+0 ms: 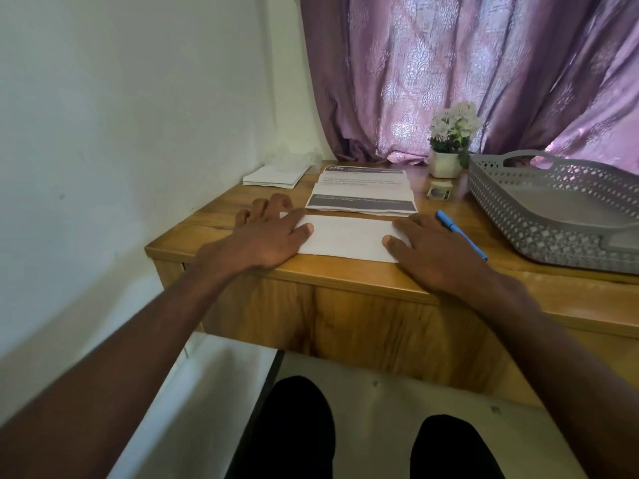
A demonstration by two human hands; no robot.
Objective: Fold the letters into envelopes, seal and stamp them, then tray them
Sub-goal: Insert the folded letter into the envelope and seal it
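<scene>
A folded white letter [347, 236] lies flat near the front edge of the wooden desk [345, 271]. My left hand [268, 236] presses on its left end with straight fingers. My right hand [428, 247] lies flat on its right end. Behind it sits a stack of printed letters [361, 190] with grey bands. White envelopes [273, 176] are piled at the back left corner. A roll of stamps [440, 192] stands behind the pen. A grey perforated tray [553, 209] is on the right.
A blue pen [461, 235] lies just right of my right hand. A small white pot of white flowers [449, 143] stands at the back by the purple curtain [466, 70]. The wall [121, 115] closes the left side.
</scene>
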